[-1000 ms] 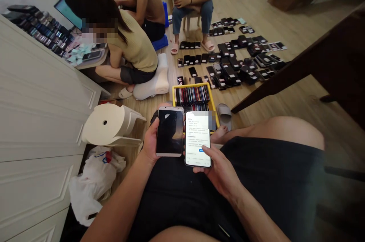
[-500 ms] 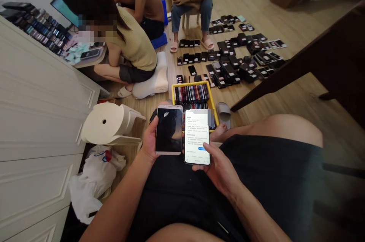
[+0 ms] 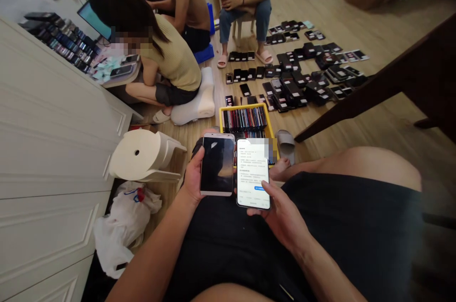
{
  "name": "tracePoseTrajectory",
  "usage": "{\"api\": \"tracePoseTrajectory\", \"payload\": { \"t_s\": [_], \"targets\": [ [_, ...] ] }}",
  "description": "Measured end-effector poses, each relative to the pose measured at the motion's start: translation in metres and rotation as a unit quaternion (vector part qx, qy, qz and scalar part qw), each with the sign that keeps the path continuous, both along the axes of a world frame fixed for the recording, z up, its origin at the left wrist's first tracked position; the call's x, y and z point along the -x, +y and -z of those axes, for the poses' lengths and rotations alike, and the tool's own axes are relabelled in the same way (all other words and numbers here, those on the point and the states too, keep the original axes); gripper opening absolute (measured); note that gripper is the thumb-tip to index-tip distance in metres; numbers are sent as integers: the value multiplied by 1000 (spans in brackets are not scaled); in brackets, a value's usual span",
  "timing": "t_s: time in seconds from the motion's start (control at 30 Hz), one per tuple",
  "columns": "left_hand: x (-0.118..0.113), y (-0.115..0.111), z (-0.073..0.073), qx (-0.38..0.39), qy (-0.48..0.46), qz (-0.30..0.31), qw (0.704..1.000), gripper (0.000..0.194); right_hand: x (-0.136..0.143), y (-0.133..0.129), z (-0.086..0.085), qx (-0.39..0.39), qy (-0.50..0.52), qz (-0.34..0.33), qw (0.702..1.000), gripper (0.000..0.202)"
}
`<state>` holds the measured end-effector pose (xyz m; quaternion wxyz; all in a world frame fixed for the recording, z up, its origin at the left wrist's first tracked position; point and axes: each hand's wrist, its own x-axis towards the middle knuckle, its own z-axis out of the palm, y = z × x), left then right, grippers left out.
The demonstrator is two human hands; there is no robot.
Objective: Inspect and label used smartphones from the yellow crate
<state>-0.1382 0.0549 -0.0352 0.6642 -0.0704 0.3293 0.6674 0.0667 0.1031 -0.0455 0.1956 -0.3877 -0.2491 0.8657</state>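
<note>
My left hand [image 3: 194, 174] is closed around a white-framed smartphone [image 3: 217, 164] whose screen is dark and catches a reflection. Beside it, my right hand [image 3: 285, 212] grips a second smartphone [image 3: 252, 174] with a lit white screen full of text and a blue button. That hand's thumb lies at the lower right edge of the lit screen, while its other fingers are mostly hidden behind the phone. Both phones are held upright side by side above my lap. Just beyond them stands a yellow crate [image 3: 271, 124] packed with rows of phones on edge.
Many phones [image 3: 292, 88] lie in rows and stacks on the wooden floor. A white stool [image 3: 142, 155] and a plastic bag [image 3: 124, 221] are at left. Two people sit near the desk; another person [image 3: 245, 3] sits facing me. A dark wooden leg [image 3: 338, 102] slants in from the right.
The whole view has shifted a little, so everything appears slightly farther right. Both hands keep hold of their phones, and the lit screen shows the same page.
</note>
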Motion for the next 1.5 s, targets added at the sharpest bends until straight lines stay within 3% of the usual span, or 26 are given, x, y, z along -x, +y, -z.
{"api": "tracePoseTrajectory", "payload": {
  "t_s": [0.4,0.6,0.97,1.5],
  "targets": [
    [3,-2,5,-36,16,70,997,63,-2,10,-4,-11,1,28,1000,63],
    [-5,-2,4,-14,127,32,991,67,0,12,-4,-4,10,48,999,56],
    [-8,1,0,2,148,37,988,73,-2,12,-1,-4,20,55,998,45],
    [-8,-1,5,-4,177,52,983,53,0,9,-9,-38,21,24,999,44]
  ]
}}
